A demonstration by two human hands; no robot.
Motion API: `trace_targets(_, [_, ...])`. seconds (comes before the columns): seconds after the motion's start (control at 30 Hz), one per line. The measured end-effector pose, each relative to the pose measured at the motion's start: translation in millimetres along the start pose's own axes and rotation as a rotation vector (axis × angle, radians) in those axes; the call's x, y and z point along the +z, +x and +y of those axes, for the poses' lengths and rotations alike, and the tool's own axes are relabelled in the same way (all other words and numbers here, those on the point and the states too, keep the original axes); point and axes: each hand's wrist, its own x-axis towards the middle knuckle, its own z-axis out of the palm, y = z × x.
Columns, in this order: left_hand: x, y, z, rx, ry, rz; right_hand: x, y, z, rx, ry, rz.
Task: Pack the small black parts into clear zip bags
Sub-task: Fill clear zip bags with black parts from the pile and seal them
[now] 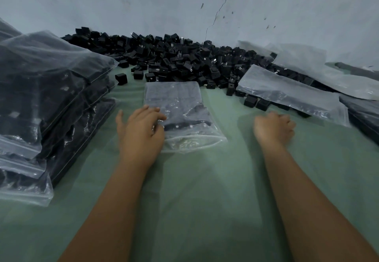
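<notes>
Pale green cloth (205, 179) covers the tabletop, which runs back to a cracked grey-white wall (205, 5). Along that wall lies a long heap of small black box-shaped plastic parts (174, 56). At centre, a clear zip bag partly filled with black parts (180, 114) lies flat on the cloth. The left hand (141, 132) rests on the bag's left edge, its grip spread with straight fingers. The right hand (273, 127) hovers well to the right of the bag, blurred, fingers curled; whether it holds anything cannot be told. A stack of filled clear bags (51, 108) stands at left; empty clear bags (291, 91) lie at right.
</notes>
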Motion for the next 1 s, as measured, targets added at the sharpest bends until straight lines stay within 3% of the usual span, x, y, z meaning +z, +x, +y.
trace_targets(0.17, [3, 4, 0, -0.075, 0.033, 0.030, -11, 65, 21, -0.080, 0.038, 0.131])
trace_targets(0.3, [5, 5, -2, -0.143, 0.002, 0.044, -1, 103, 27, 0.110, 0.027, 0.101])
trace_targets(0.43, [7, 8, -2, -0.146, -0.010, 0.032, 13, 104, 5, 0.113, 0.262, 0.025])
trace_targets(0.5, [7, 9, -1, -0.134, -0.018, 0.027, 21, 91, -15, 0.016, 0.254, -0.013])
trace_targets(0.6, [4, 9, 1, -0.113, -0.039, 0.025, 40, 59, -44, -0.329, 0.227, -0.196])
trace_targets(0.67, [1, 9, 2, -0.124, -0.071, 0.034, 45, 41, -50, -0.397, 0.341, -0.278])
trace_targets(0.77, [-2, 9, 3, -0.174, -0.167, 0.045, 41, 23, -45, -0.276, 0.725, -0.351])
trace_targets(0.83, [-3, 9, 4, -0.231, -0.230, 0.052, 35, 15, -40, -0.221, 0.865, -0.313])
trace_targets(0.93, [-3, 8, 5, -0.290, -0.297, 0.045, 30, 3, -31, -0.155, 0.950, -0.284])
trace_targets(1.0, [-3, 7, 5, -0.304, -0.324, 0.035, 28, -7, -26, -0.200, 0.877, -0.301])
